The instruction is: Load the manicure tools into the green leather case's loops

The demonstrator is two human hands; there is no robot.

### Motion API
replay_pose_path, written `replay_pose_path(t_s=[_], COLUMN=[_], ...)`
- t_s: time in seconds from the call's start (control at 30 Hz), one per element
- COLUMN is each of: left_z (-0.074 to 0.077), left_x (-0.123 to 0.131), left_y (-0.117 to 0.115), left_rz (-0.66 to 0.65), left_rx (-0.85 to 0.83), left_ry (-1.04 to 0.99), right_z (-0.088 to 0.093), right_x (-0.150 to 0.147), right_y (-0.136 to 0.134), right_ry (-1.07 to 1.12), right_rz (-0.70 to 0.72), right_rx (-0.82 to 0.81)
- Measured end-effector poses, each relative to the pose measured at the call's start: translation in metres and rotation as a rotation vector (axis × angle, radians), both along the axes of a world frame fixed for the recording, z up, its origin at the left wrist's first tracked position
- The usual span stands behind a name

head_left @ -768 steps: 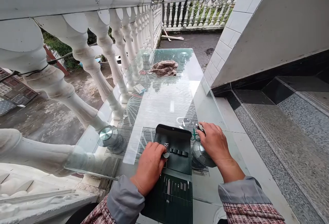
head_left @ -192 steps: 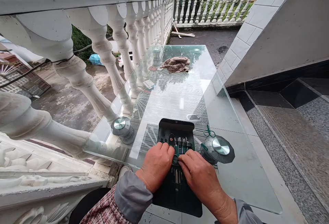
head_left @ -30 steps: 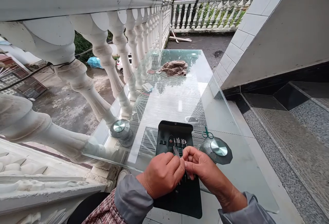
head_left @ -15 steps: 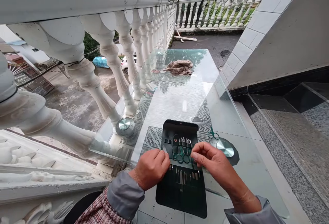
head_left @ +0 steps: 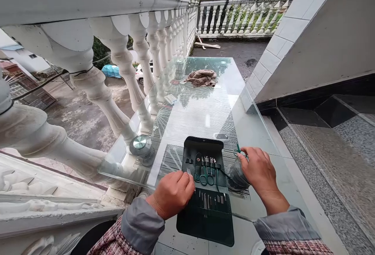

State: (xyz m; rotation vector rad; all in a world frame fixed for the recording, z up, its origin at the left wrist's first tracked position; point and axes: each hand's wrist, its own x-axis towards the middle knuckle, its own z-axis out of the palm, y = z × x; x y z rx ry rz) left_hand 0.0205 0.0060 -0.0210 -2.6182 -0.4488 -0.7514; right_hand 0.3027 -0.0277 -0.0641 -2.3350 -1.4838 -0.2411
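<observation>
A dark manicure case lies unfolded at the near end of the glass table. My left hand is closed at its left edge, pinching a small, thin silvery tool whose kind I cannot make out. Strapped in the upper half are green-handled scissors and nail clippers; several slim metal tools fill the lower half. To the right of the case, my right hand has thumb and forefinger on the handles of a second pair of green scissors, partly hidden by the fingers.
The glass table stretches away beside a white balustrade. Farther along it lie a crumpled brown cloth and a small card. A dark oval item sits beyond the case. Stone steps rise at the right.
My right hand has moved from above the case's right side out to the loose green scissors and closed on their handles. My left hand stays nearly in place with the silvery tool.
</observation>
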Motion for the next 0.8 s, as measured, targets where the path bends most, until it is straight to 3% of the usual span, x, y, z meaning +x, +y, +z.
replay_pose_path(t_s=[0.27,0.8], left_z=[-0.004,-0.012], left_x=[0.001,0.010], left_y=[0.001,0.006], left_rz=[0.026,-0.008], left_rx=[0.015,-0.017], left_ry=[0.044,0.070], right_z=[0.011,0.028], right_x=[-0.005,0.004], right_y=[-0.003,-0.040], right_ry=[-0.010,-0.008], right_rz=[0.007,0.081], right_rx=[-0.156,-0.480])
